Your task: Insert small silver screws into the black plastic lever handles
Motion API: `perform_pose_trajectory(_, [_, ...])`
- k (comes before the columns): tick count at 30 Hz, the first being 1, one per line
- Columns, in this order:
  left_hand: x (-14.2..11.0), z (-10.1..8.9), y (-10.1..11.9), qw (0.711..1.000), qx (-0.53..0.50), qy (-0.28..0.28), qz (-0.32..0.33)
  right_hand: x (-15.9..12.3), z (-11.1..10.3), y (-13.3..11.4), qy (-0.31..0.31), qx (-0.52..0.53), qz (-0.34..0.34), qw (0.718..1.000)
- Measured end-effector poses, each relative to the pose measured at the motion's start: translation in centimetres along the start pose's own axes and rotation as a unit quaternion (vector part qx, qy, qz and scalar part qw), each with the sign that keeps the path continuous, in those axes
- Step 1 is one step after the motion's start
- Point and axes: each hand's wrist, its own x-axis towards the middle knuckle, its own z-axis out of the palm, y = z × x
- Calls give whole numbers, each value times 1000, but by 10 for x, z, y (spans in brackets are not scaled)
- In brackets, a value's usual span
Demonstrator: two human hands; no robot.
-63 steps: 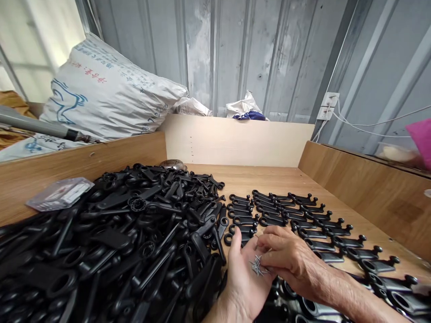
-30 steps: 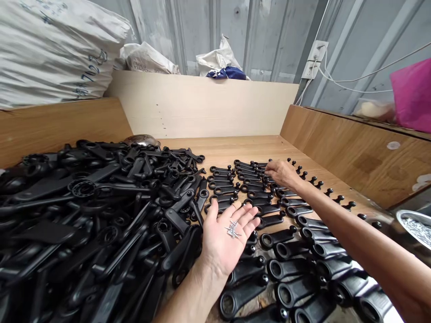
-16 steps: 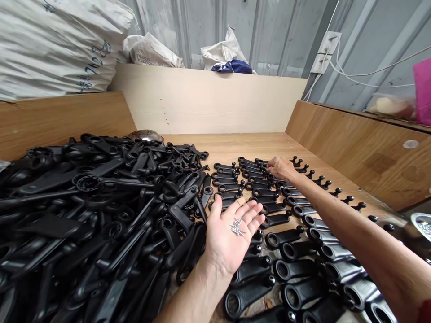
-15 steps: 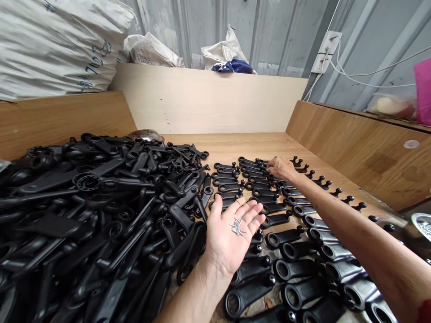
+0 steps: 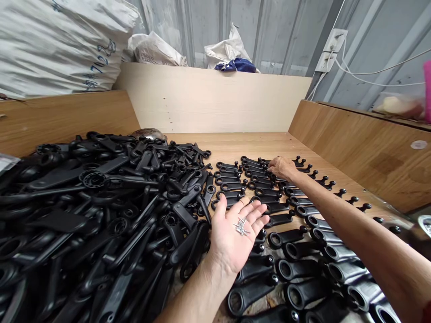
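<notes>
Right grip (image 5: 283, 168) at black handles (image 5: 281, 218), tabletop strip (image 5: 235, 139) before backboard (image 5: 215, 98)

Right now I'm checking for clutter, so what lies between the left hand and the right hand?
In the head view, black levers laid in rows lie between the left hand and the right hand.
</notes>
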Motion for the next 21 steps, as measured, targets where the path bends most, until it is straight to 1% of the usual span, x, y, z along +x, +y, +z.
perform_pose_trajectory(2, [0, -1, 0, 1000, -11, 1, 1, -8, -4, -3, 23, 31, -29, 999])
perform_pose_trajectory(3, [0, -1, 0, 1000, -17, 2, -1, -15, -7, -7, 35, 52, -54, 997])
perform_pose_trajectory(6, [0, -3, -1, 999, -41, -3, -12, -49, -16, -23, 63, 118, -170, 976])
perform_pose_trajectory(9, [3, -6, -3, 998, -63, -25, -12, -94, -21, -41, 75, 150, -298, 940])
perform_pose_trajectory(11, [6, -8, -4, 995, -75, -59, -10, -120, -21, -51, 55, 169, -410, 895])
perform_pose_trajectory(13, [7, -9, -5, 992, -78, -98, -14, -138, -20, -58, 44, 176, -465, 867])
perform_pose_trajectory(14, [7, -10, -5, 991, -79, -109, -18, -143, -20, -60, 43, 175, -476, 861])
perform_pose_trajectory(17, [4, -9, -6, 990, -61, -123, -35, -150, -15, -64, 49, 162, -484, 859])
perform_pose_trajectory(21, [-1, -5, -5, 992, -24, -112, -51, -153, -8, -64, 54, 162, -488, 856])
